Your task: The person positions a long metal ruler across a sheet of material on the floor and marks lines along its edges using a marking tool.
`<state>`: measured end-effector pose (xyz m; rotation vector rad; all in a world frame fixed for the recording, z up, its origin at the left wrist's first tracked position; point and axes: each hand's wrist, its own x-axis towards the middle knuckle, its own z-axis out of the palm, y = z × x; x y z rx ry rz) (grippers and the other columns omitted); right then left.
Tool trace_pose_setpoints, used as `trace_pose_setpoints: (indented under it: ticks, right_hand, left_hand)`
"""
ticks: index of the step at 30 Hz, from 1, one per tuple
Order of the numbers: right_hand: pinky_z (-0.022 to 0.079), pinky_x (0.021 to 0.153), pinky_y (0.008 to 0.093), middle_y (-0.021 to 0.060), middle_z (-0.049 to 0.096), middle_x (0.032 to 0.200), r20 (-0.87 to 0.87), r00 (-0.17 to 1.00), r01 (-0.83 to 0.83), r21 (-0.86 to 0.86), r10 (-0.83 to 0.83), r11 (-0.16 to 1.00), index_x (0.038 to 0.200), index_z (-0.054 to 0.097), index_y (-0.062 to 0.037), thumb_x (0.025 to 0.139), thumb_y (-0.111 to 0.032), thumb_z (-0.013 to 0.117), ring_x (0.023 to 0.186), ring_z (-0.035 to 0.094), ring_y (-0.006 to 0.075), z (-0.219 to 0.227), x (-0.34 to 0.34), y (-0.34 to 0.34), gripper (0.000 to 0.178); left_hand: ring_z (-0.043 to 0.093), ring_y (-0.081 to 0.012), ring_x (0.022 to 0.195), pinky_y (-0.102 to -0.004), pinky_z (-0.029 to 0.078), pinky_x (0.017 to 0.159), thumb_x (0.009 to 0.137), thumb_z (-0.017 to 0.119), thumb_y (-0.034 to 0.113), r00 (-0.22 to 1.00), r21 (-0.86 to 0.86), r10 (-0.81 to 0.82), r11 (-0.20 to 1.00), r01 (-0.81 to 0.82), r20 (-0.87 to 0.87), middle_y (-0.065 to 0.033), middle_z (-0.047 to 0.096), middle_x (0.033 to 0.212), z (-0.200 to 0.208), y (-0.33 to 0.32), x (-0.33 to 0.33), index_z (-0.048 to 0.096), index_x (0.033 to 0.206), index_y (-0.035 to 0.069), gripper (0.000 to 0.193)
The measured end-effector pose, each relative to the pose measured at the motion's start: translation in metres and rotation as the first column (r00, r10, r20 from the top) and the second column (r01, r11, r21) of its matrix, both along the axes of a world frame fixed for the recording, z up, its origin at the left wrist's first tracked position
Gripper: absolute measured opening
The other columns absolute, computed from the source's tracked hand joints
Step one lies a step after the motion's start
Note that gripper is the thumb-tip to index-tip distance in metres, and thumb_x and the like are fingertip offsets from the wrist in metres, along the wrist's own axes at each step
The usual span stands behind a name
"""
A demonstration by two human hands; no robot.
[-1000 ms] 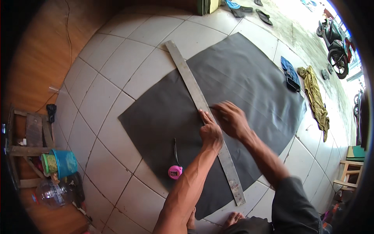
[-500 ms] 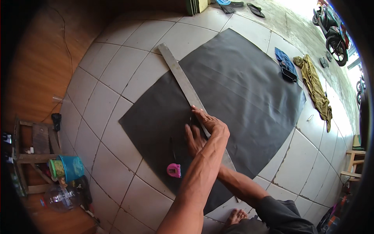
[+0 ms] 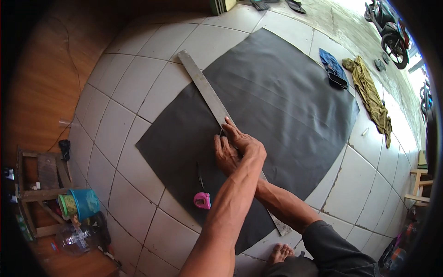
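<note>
A long flat metal ruler (image 3: 203, 87) lies slantwise across a large dark grey sheet (image 3: 286, 106), its far end reaching past the sheet's edge onto the tiles. My left hand (image 3: 245, 142) presses on the ruler's middle with fingers stretched along it. Under my left forearm crosses my right arm, so my right hand (image 3: 226, 154) is just left of the ruler. Its fingers are closed round a thin tool (image 3: 221, 132), of which only a small tip shows. A pink tape measure (image 3: 201, 200) rests on the sheet, nearer to me, beside a thin dark strip (image 3: 199, 175).
Blue cloth (image 3: 331, 62) with a dark object lies on the sheet's far right edge, next to an olive garment (image 3: 371, 94). At left stand a wooden stool frame (image 3: 44, 189) and a blue container (image 3: 85, 203). My bare foot (image 3: 280, 253) is near the ruler's near end.
My right hand, blurred and lower before, has moved up along the ruler to beside my left fingers. The left hand stays on the ruler. The whole view has shifted slightly.
</note>
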<state>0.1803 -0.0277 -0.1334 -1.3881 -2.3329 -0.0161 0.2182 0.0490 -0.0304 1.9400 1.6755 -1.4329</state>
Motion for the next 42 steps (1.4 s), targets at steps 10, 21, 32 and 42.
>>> trace_pose_setpoints:
  ticks: [10,21,32,42]
  right_hand:
    - [0.057,0.065,0.0399,0.0228,0.055,0.110,-0.135,0.987,-0.153,-0.592,0.089,0.791,0.137,0.043,0.0096,0.091,-0.008,0.055,0.090,0.065,0.0341,0.072,0.111,-0.180,0.051]
    - [0.051,0.047,0.0406,0.0118,0.052,0.080,-0.221,0.953,-0.283,-0.397,0.208,0.873,0.095,0.052,-0.0019,0.097,-0.014,0.058,0.059,0.058,0.0272,0.075,0.127,-0.161,0.014]
    - [0.053,0.052,0.0351,0.0145,0.055,0.088,-0.173,0.926,-0.374,-0.332,0.334,0.866,0.122,0.051,0.0124,0.088,-0.008,0.063,0.073,0.062,0.0246,0.073,0.144,-0.187,0.042]
    - [0.055,0.072,0.0416,0.0124,0.062,0.105,-0.181,0.981,-0.034,-0.534,-0.075,0.845,0.129,0.054,-0.0041,0.088,-0.009,0.065,0.088,0.064,0.0309,0.111,0.180,-0.278,0.043]
  left_hand:
    - [-0.002,-0.0592,0.148,-0.0738,-0.005,0.112,0.097,0.052,0.035,0.998,0.107,0.034,0.993,-0.040,0.055,-0.0321,0.021,0.161,-0.009,-0.005,-0.012,0.043,0.150,-0.001,0.065]
    - [-0.001,-0.0573,0.149,-0.0710,0.000,0.114,0.093,0.058,0.033,0.998,0.088,0.032,0.995,-0.037,0.049,-0.0342,0.019,0.161,-0.008,-0.003,-0.015,0.043,0.149,-0.003,0.068]
    - [0.001,-0.0546,0.150,-0.0697,0.010,0.115,0.060,0.096,0.038,0.999,0.078,0.038,0.996,-0.038,0.002,-0.0245,0.021,0.164,-0.001,-0.003,-0.014,0.044,0.151,0.005,0.110]
    - [0.002,-0.0503,0.152,-0.0626,0.016,0.119,0.057,0.098,0.043,0.998,0.090,0.039,0.995,-0.043,0.045,-0.0196,0.021,0.166,-0.009,-0.002,-0.033,0.047,0.151,0.009,0.112]
